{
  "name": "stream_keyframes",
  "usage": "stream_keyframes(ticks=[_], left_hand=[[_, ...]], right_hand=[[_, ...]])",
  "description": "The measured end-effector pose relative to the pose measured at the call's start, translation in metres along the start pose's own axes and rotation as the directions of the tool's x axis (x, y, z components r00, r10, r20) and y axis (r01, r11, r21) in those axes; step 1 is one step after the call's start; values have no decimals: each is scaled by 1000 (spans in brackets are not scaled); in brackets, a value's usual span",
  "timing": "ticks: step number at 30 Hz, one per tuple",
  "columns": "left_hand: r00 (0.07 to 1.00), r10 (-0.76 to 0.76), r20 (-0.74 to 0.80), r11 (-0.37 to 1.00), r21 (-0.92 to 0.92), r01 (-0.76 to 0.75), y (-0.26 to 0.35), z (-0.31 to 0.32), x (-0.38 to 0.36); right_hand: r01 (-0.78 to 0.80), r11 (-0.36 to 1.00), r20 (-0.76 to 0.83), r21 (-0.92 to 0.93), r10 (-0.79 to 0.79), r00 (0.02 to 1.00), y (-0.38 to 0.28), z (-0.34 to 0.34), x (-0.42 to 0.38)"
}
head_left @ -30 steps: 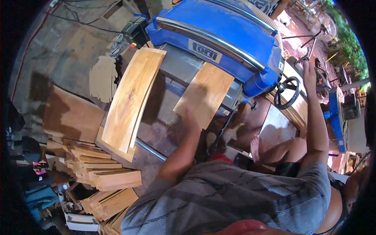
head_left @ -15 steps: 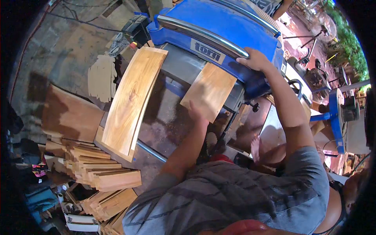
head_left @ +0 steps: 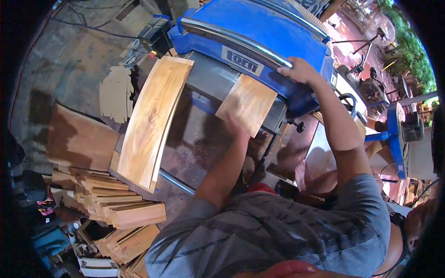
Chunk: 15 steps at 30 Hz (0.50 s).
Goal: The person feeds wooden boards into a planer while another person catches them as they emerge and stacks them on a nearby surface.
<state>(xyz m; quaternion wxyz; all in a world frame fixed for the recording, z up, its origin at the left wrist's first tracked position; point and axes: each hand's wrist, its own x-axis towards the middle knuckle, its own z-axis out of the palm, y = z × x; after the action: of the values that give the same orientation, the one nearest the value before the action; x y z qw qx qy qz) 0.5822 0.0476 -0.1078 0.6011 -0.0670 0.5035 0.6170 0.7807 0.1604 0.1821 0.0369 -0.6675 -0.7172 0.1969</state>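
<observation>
A blue planer [head_left: 259, 30] marked "torq" stands in front of me. A flat wooden board [head_left: 250, 99] lies on its grey metal bed, with the far end hidden under the blue housing. My left hand [head_left: 238, 126] is at the board's near end, thumb or a finger on top and the rest hidden beneath. My right hand [head_left: 300, 71] is closed around the right end of the chrome bar [head_left: 236, 41] along the planer's front. Left of the bed, longer boards [head_left: 150, 120] lie stacked, the top one showing a knot.
Several cut boards [head_left: 125, 204] are piled at the lower left, near a brown panel [head_left: 81, 139]. A metal roller or tube [head_left: 176, 182] crosses low in front. At the right stands a blue-framed machine [head_left: 394, 139]. Another person's arm [head_left: 333, 10] shows behind the planer.
The board has slid a little farther under the planer's housing, and my left hand has moved forward with it. My right hand stays on the bar. The view has shifted slightly.
</observation>
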Motion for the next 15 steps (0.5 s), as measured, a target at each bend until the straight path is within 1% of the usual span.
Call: stream_keyframes(ticks=[2, 3, 5, 7, 9, 11, 12, 14, 15], left_hand=[[996, 87, 30, 996, -18, -87, 7, 11, -15], [996, 86, 31, 996, -17, -85, 10, 16, -19], [999, 37, 28, 998, -52, -35, 14, 25, -23], [998, 56, 41, 998, -22, -55, 15, 30, -23], [996, 75, 54, 997, 9, -76, 20, 38, -24], [993, 79, -90, 989, 131, -67, 19, 47, -21], [993, 80, -91, 989, 131, -67, 13, 48, -14], [938, 340, -68, 923, 215, -319, 4, 50, -1], [936, 344, -72, 922, 213, -322, -1, 52, 4]], right_hand=[[-13, 1000, 2, -6, 13, 1000, -4, -2, -2], [-24, 1000, 4, -11, 24, 1000, -5, -3, -3], [-25, 1000, 13, -2, 25, 1000, -7, -4, -4], [-25, 1000, 24, 8, 25, 999, -5, -3, -3], [-14, 1000, 3, 1, 14, 1000, -2, 0, 1], [-12, 1000, -4, 0, 12, 1000, 0, 1, 1], [-8, 1000, -10, -2, 8, 1000, -1, 1, 2], [0, 1000, -26, -9, 0, 1000, 1, 4, 3], [9, 1000, -42, -17, -10, 999, 1, 5, 3]])
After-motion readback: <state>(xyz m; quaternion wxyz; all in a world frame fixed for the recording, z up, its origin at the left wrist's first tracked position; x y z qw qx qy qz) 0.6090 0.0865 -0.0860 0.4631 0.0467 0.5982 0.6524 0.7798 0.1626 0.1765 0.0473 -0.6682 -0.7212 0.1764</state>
